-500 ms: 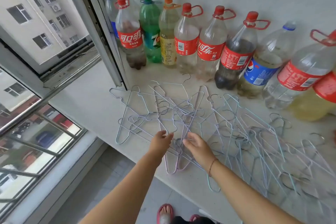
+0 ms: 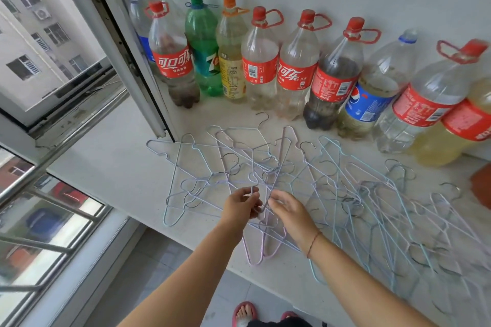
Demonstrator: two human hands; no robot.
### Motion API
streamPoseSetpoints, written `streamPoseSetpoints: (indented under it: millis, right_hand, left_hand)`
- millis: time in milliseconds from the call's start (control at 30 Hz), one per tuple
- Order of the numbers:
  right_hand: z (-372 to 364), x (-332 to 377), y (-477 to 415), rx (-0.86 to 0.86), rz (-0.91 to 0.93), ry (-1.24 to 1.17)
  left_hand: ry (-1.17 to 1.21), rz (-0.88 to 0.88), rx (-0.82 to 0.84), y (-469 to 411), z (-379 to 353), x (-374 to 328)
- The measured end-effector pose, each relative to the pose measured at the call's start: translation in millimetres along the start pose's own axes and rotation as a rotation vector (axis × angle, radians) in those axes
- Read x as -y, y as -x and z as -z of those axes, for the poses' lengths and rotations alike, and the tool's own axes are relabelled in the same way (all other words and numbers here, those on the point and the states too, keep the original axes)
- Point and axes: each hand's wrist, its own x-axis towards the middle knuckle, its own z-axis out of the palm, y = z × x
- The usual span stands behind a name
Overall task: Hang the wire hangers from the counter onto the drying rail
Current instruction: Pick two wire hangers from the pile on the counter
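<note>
Wire hangers (image 2: 305, 180) lie tangled across white counter (image 2: 111, 164), centre to lower right of frame. L hand (image 2: 240, 206) at centre, fingers pinched on a hanger wire. R hand (image 2: 291, 211) just beside it, fingers curled into the tangle; grip can't tell. Soda bottles (image 2: 260, 61) line wall, upper frame.
</note>
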Motion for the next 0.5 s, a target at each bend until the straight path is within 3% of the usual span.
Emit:
streamPoseSetpoints:
  millis: [200,333,500]
  right_hand:
    - [12,1,1,-0.076,0.021,-0.04]
    - [47,-6,7,-0.314,0.036,0.041]
    - [98,-33,12,-0.6,-0.084,0.205]
  left_hand:
    - [0.041,-0.079,0.007,2,-7,-12]
    - [0.096,-0.11,-0.004,-3,-6,-16]
    - [0.132,-0.11,0.003,-5,-3,-20]
